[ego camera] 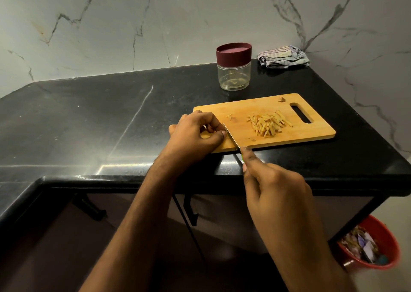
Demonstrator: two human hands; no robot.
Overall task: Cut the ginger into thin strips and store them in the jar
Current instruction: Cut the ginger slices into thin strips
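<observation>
— Since the piece under the left hand (195,134) is nearly hidden, how would you say the ginger (206,134) will handle?

— Firm and fibrous, I'd judge, but small and light, so it could skid on the cutting board (311,131). The left hand has its fingers curled down over it, thumb tucked close to the blade, pinning it at the board's left end. Only a sliver of yellow shows between the fingers.

— And the knife (231,137)?

— The right hand (275,189) is wrapped round the handle, forefinger stretched along the spine. The blade sits just beside the left thumb, edge down on the wood. With so little left to hold, I'd keep the fingertips bent back and grip the stub by its sides.

— What about the cut strips (268,125)?

— They lie in a loose heap near the middle of the board, well apart from the hands. Thin, light, likely a bit damp and clingy; they'd scatter if pushed carelessly. Pinching them up in small bunches, or scraping them together with the flat of the blade, looks safest.

— The jar (234,78)?

— On the black tabletop (111,118) behind the board, maroon lid (233,52) on, looking empty. Clear plastic or glass, I can't tell which; take it by the body and twist the lid off first.
</observation>
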